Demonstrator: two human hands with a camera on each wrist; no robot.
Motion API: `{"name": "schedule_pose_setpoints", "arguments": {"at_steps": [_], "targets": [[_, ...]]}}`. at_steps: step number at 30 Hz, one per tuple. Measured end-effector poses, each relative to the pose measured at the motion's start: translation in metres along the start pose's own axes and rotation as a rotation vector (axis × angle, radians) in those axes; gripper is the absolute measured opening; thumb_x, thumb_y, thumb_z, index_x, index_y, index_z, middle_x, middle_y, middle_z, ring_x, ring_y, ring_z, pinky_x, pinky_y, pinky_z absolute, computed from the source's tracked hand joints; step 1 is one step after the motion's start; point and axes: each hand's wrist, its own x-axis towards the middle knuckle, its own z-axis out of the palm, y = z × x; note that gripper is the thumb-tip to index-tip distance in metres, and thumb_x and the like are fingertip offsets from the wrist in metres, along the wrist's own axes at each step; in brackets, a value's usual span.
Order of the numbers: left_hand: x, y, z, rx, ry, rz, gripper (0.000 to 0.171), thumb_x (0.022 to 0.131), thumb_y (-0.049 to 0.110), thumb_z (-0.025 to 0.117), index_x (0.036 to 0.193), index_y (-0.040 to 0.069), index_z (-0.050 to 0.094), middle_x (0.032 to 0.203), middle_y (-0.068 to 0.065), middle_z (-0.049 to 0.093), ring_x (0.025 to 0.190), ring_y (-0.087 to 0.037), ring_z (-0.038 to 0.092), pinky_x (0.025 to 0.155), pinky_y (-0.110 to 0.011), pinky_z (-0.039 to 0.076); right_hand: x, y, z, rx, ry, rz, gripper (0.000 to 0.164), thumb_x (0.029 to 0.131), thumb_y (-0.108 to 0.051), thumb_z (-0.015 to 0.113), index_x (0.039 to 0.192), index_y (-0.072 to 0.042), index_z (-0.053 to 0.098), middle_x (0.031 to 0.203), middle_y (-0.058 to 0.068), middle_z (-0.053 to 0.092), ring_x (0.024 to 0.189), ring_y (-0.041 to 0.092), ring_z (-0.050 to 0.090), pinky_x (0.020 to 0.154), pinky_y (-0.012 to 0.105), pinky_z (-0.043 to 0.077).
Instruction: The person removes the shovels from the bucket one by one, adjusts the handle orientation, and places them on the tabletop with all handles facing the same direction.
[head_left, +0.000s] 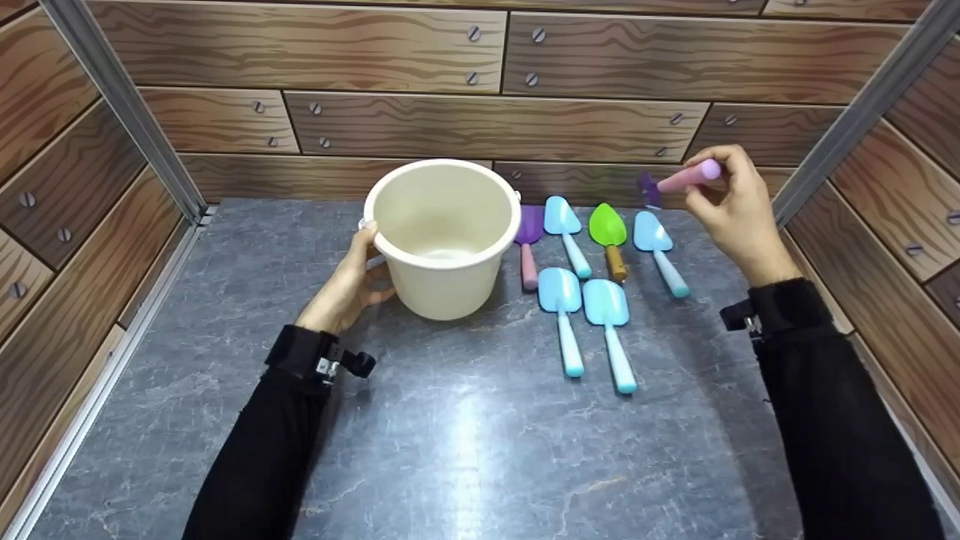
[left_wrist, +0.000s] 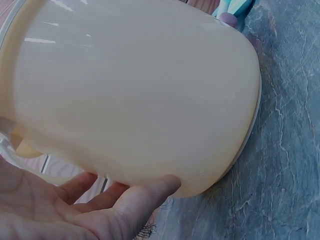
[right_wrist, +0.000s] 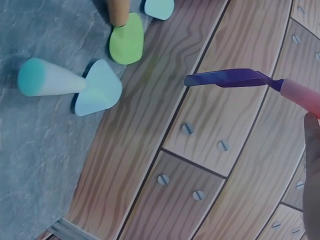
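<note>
A cream bucket point(head_left: 442, 292) stands upright on the grey tabletop. My left hand point(head_left: 349, 281) holds its left side, thumb at the rim and fingers against the outer wall; the left wrist view shows fingertips point(left_wrist: 167, 184) along that wall. Raised at the right, my right hand point(head_left: 739, 210) pinches the pink handle of a toy trowel point(head_left: 686, 177). Its purple blade point(right_wrist: 230, 78) points away from the hand, over the back edge of the table. Right of the bucket lie a purple trowel point(head_left: 529, 225), a green one point(head_left: 607, 223) and several light-blue ones point(head_left: 606, 304).
Wood-patterned panels point(head_left: 397, 124) close off the back and both sides. Metal corner posts point(head_left: 120, 97) stand at left and right. The blue trowel point(head_left: 652, 234) farthest right lies below the raised right hand, near the back edge.
</note>
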Motion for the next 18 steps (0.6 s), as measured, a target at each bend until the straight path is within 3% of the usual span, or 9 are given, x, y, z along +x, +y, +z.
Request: {"name": "schedule_pose_setpoints", "arguments": {"at_steps": [18], "targets": [[0.003, -0.001, 0.002, -0.033, 0.020, 0.003, 0.087, 0.117, 0.067, 0.037, 0.187, 0.016, 0.026, 0.191, -0.024, 0.026, 0.179, -0.054, 0.030, 0.139, -0.075, 0.037, -0.009, 0.032, -0.009, -0.072, 0.026, 0.062, 0.037, 0.104, 0.014, 0.064, 0.140, 0.015, 0.061, 0.124, -0.021, 0.059, 0.115, -0.007, 0.063, 0.102, 0.005, 0.053]]}}
